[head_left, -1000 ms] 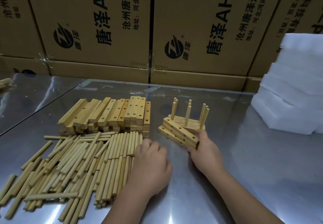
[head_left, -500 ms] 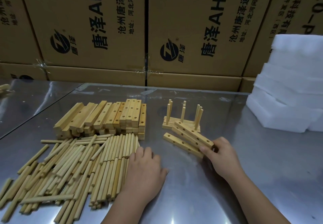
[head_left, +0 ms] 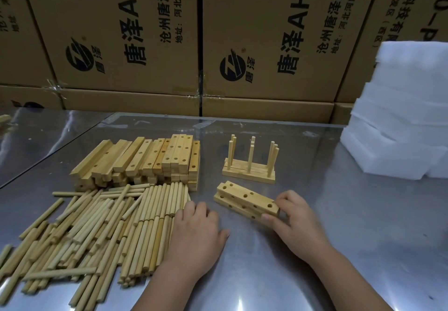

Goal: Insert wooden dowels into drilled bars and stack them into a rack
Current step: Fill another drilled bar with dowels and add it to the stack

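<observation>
Toward the middle of the shiny steel table, just in front of the small wooden rack with upright dowels yet clear of it: two pale drilled wooden bars, pressed together. Held at the near end only by the right hand, fingers curled over the top, thumb against the end face. Far end seemingly down on the steel. Left hand laid on the right edge of the loose pile of round pale wooden dowels, fingers bent down onto the rod ends; impossible to tell whether pinching one or merely resting.

Likely to go wrong: with a grip at one end alone, could slip apart or twist, throwing the holes out of line and inviting a jammed or crooked dowel. Could also swing the free end into the rack behind and topple its pegs. On slick steel, could send dowels rolling with one careless sweep of the left hand.

Long axis slantwise, from near right at the hand to far left, free end pointing toward the stacked heap of spare drilled bars. Three holes of the upper bar facing up; holes of the lower one turned toward the near side
</observation>
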